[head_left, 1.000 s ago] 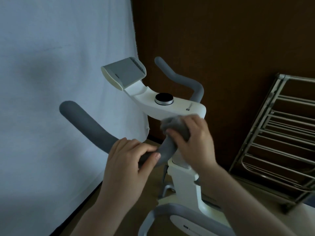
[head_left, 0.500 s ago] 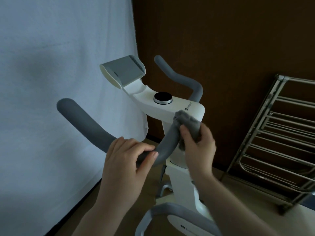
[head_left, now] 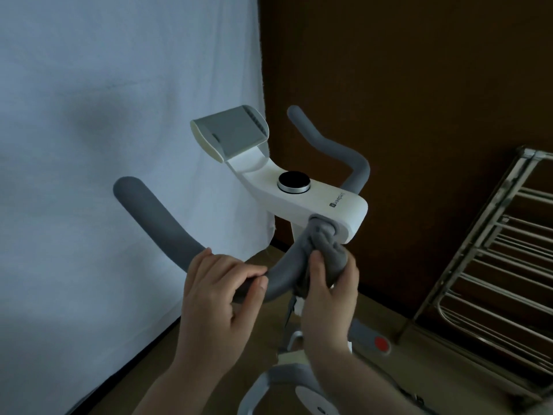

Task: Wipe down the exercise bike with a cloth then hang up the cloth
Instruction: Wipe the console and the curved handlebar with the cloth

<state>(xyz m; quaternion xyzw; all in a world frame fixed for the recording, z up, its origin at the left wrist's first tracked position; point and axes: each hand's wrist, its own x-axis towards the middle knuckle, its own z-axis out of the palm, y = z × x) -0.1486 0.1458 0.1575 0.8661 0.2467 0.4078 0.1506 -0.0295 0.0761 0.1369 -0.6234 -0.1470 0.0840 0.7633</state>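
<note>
Left hand: the left hand (head_left: 221, 298) is nearest the camera, fingers and thumb curled round the near handlebar (head_left: 167, 229), gripping its grey foam at the low bend.
Right hand: the right hand (head_left: 329, 298) grips a bunched grey cloth (head_left: 327, 250), thumb on the near side and fingers wrapped behind it.
Cloth: wadded round the inner end of the near handlebar, right where the bar enters the white console (head_left: 317, 202); its top touches the underside of the console.
Exercise bike: the exercise bike (head_left: 299, 193) stands upright, with its white post hidden in part behind the right hand and a grey-rimmed frame piece at the bottom edge.
Console: carries a round black knob (head_left: 294, 181) with a silver rim, and a small logo near the right corner.
Holder: a tilted grey holder (head_left: 232, 130) rises at the far end of the console.
Far handlebar: the far handlebar (head_left: 332, 145) curves up behind the console.
Rack: a metal rack (head_left: 490, 253) leans at the right, well apart from the hands.
Backdrop: a pale sheet (head_left: 104, 145) on the left, a dark brown wall (head_left: 404, 70) beyond.
</note>
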